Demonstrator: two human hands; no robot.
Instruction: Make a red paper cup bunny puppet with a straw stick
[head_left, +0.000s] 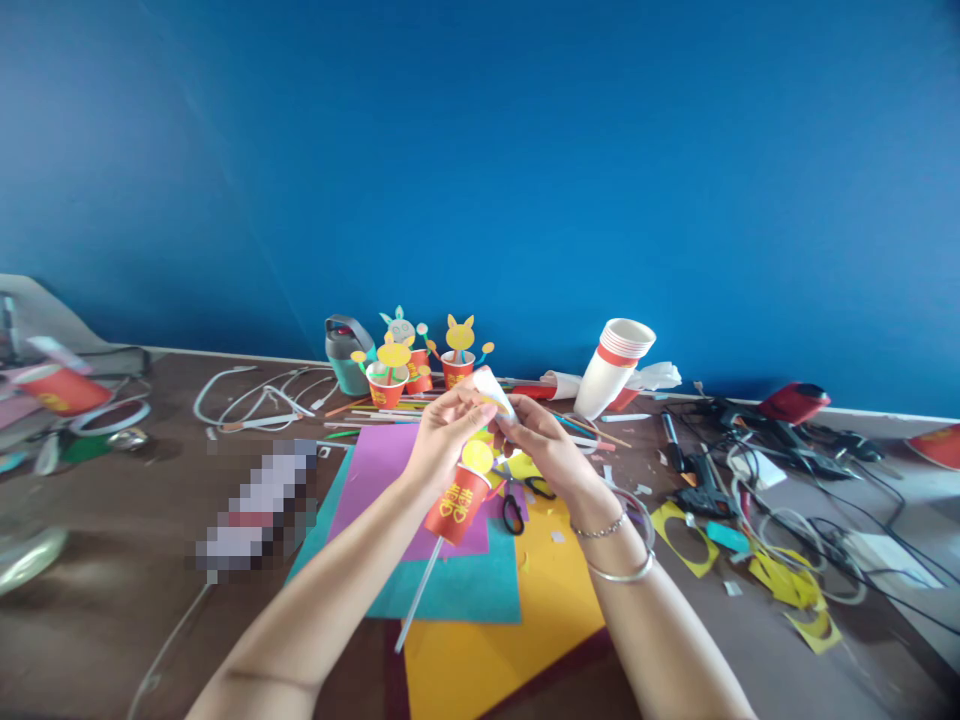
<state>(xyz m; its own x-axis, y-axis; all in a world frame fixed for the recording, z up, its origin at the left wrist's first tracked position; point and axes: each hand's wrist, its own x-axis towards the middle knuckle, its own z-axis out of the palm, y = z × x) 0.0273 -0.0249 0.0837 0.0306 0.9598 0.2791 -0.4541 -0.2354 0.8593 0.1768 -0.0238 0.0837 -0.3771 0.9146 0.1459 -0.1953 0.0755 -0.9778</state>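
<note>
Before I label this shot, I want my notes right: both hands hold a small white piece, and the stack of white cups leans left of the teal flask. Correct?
Not quite: the head view shows the stack of white cups leaning right of the teal flask. The left hand and right hand do hold a small white piece.

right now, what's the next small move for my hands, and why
I'd probably ease the left hand and right hand slightly apart on the white piece: their fingers meet at it and hide part of it, while the red cup tilts just below them.
</note>
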